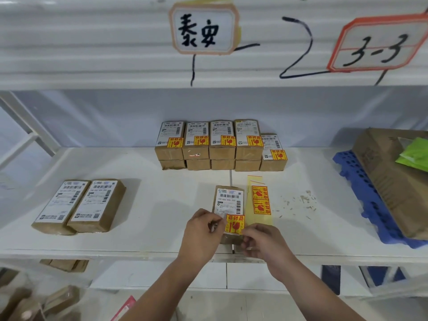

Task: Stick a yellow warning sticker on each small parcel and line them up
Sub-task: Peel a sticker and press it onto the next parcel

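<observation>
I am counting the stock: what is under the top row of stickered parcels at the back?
Under the top row a lower row of brown parcels shows its front faces only; their tops are covered, so stickers there cannot be seen.

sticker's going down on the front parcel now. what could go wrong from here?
1. The sticker sits low on the parcel, overhanging its near edge; it may crease or wrap over.
2. The sticker strip lies loose right beside the right hand; a brush could shift it.
3. The left hand covers the sticker's left edge, so it could go on skewed.
</observation>
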